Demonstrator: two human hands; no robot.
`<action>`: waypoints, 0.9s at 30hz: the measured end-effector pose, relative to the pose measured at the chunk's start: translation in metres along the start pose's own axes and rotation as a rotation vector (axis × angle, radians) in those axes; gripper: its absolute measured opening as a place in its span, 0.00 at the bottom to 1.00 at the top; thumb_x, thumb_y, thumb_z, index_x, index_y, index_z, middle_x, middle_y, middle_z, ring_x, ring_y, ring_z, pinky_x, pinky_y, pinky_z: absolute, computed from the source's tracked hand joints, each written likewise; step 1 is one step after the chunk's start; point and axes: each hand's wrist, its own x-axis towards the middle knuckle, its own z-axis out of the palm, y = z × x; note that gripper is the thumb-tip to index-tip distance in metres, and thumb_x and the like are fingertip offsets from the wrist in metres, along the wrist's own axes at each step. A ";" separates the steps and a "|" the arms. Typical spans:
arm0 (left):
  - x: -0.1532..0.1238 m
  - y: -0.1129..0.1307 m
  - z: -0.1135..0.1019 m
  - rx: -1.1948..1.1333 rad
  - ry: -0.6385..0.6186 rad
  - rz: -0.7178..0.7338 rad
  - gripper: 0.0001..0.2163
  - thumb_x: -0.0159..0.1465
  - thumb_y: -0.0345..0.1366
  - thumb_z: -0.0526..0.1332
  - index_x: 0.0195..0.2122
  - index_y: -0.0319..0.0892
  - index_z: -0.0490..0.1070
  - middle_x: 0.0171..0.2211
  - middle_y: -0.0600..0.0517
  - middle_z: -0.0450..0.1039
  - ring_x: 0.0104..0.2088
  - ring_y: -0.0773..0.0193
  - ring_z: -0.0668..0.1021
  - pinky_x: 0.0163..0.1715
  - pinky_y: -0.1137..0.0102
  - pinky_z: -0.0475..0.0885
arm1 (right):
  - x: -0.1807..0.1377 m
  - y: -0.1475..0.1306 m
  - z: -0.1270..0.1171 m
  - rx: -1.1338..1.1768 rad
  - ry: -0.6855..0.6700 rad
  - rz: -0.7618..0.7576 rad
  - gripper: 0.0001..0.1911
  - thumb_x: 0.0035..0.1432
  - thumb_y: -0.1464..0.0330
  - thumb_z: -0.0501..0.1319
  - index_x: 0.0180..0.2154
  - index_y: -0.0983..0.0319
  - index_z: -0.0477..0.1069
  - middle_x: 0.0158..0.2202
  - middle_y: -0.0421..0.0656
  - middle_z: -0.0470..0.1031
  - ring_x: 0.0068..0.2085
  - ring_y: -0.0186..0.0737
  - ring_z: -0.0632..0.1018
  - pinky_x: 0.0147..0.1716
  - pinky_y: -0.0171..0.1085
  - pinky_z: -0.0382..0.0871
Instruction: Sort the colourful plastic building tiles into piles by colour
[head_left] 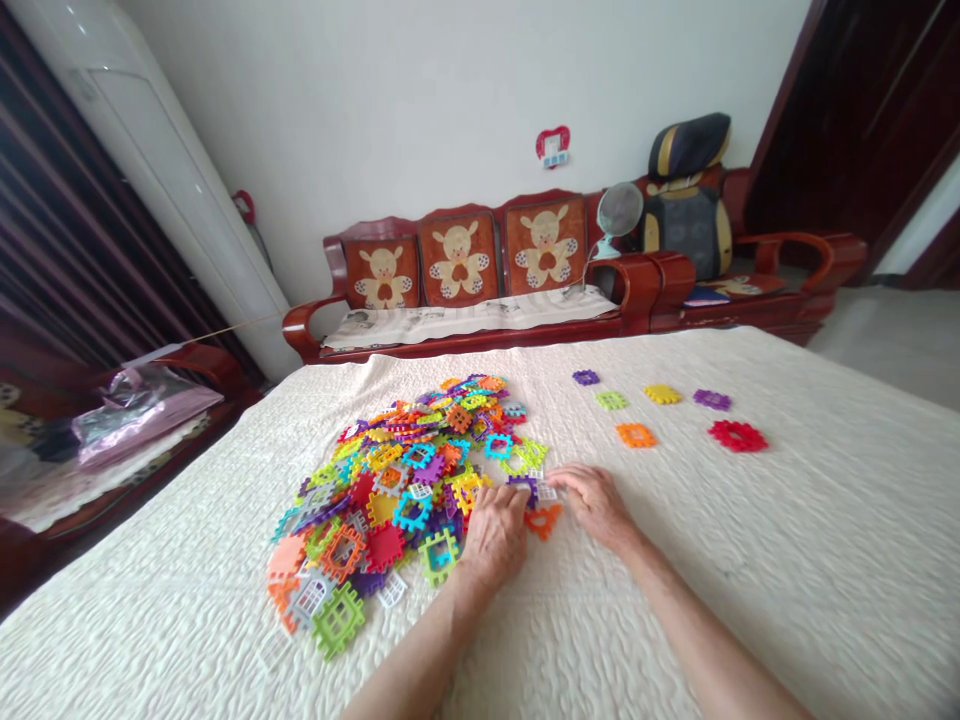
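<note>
Left hand (495,530): fingers curled | right hand (598,504): half-curled beside white window-lattice piece (547,491) | either grip: cannot be told | interlocking plastic tiles (385,510): heaped by left hand on quilted cover (795,540)

Bare hands (496,528), bare tapering forearms (679,592); finer detail too small to tell.

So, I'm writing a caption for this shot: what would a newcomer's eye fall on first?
Probably the heap of brightly coloured tiles left of centre on the pale quilted cover, with the left hand at its right edge and the right hand farther right. Next, the red tile among those set apart at right. Behind, three brown cushions line the wooden sofa.
</note>
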 end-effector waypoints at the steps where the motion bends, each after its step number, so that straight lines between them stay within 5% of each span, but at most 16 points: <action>1: 0.002 0.000 0.001 0.000 -0.003 -0.014 0.14 0.62 0.27 0.52 0.46 0.44 0.70 0.38 0.48 0.73 0.40 0.57 0.73 0.43 0.62 0.68 | 0.000 0.000 0.000 0.000 -0.003 0.000 0.19 0.52 0.79 0.50 0.36 0.57 0.75 0.43 0.41 0.79 0.48 0.39 0.76 0.50 0.43 0.62; 13: -0.003 -0.004 0.002 -0.029 -0.019 0.028 0.15 0.58 0.24 0.54 0.43 0.44 0.72 0.39 0.48 0.70 0.40 0.58 0.70 0.43 0.62 0.68 | 0.001 0.002 0.001 -0.011 0.000 -0.008 0.18 0.51 0.78 0.50 0.36 0.57 0.75 0.42 0.41 0.79 0.48 0.40 0.76 0.50 0.43 0.63; 19: -0.009 -0.013 0.006 -0.164 0.081 0.111 0.18 0.56 0.21 0.54 0.46 0.43 0.68 0.46 0.48 0.70 0.44 0.59 0.71 0.46 0.61 0.68 | 0.001 0.000 0.000 -0.013 -0.012 0.013 0.17 0.53 0.77 0.50 0.36 0.57 0.76 0.43 0.41 0.79 0.48 0.40 0.76 0.51 0.44 0.63; 27: -0.005 -0.020 0.016 -0.428 0.344 0.040 0.13 0.57 0.21 0.52 0.38 0.43 0.69 0.41 0.48 0.72 0.43 0.63 0.74 0.44 0.66 0.71 | 0.002 -0.002 0.000 0.084 0.003 -0.059 0.18 0.51 0.78 0.51 0.34 0.58 0.77 0.38 0.41 0.80 0.44 0.40 0.77 0.49 0.43 0.67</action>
